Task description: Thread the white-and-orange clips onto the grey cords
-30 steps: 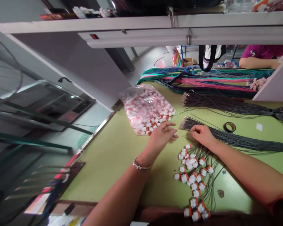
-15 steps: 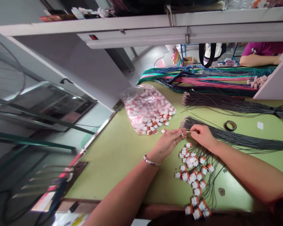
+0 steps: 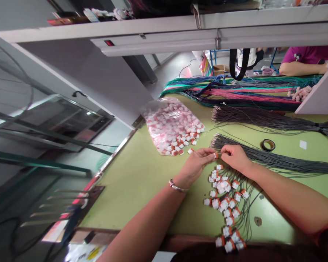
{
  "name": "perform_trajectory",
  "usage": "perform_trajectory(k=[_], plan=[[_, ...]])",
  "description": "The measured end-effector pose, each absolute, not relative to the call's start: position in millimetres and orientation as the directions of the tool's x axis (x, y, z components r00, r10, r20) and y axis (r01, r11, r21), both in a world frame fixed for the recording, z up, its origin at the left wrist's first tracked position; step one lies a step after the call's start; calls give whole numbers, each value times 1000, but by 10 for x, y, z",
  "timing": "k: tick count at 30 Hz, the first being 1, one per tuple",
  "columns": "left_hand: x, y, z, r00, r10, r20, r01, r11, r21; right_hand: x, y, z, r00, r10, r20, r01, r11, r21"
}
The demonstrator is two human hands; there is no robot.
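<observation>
Between the fingertips of my left hand (image 3: 198, 162) is a small orange-and-white plastic connector (image 3: 215, 155). My right hand (image 3: 234, 157) is closed in a pinch just to its right, on the thin end of a wire (image 3: 219, 154) that meets the connector. Below both hands lie several wired connectors (image 3: 223, 186), with their dark leads trailing to the right. A bundle of grey wires (image 3: 278, 158) passes behind my right hand. Left of it, a clear plastic bag (image 3: 172, 125) spills loose connectors, one of them close to my left fingers.
A second dark wire bundle (image 3: 262, 118) lies farther back, near a roll of black tape (image 3: 268, 145). Coloured wires (image 3: 235, 91) stretch along the back of the green table (image 3: 131, 189). A shelf (image 3: 164, 31) overhangs it. Another person's arm (image 3: 300, 68) shows at the upper right.
The connector in my left fingers has turned, showing more white and orange at its end. Both hands stay close together in nearly the same place. The view has shifted slightly.
</observation>
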State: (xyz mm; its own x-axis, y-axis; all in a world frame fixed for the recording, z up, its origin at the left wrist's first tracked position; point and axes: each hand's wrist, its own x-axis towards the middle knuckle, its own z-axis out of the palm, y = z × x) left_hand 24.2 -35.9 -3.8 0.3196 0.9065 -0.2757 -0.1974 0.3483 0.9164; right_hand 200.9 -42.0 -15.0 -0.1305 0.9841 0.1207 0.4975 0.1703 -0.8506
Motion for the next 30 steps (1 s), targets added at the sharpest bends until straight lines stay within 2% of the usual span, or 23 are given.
perform_trajectory(k=[2, 4, 7, 9, 12, 19, 25, 30], plan=[[246, -360, -17, 288, 944, -158, -47, 179, 983, 2012, -410, -139, -150, 984, 98, 482, 159, -861], [250, -365, 19, 300, 954, -9, 103, -23, 994, 2019, -399, -125, -183, 980, 74, 439, 148, -886], [251, -372, 58, 355, 929, 103, 172, -173, 970, 2040, -394, -93, -234, 970, 59, 386, 149, -910], [247, -371, 52, 376, 926, 43, 130, -98, 987, 2054, -398, -71, -277, 959, 57, 374, 162, -913], [241, -358, 9, 360, 927, -104, 7, 109, 994, 2065, -407, -51, -315, 948, 52, 362, 170, -917], [227, -337, -16, 327, 917, -228, -237, 313, 920, 2056, -392, -53, -189, 982, -26, 199, 13, -980], [233, -343, -13, 321, 922, -215, -214, 292, 932, 2039, -393, -84, -153, 988, -8, 184, 20, -983], [263, -358, -43, 310, 930, -196, -171, 258, 951, 2039, -412, -146, -143, 988, 66, 343, 112, -933]])
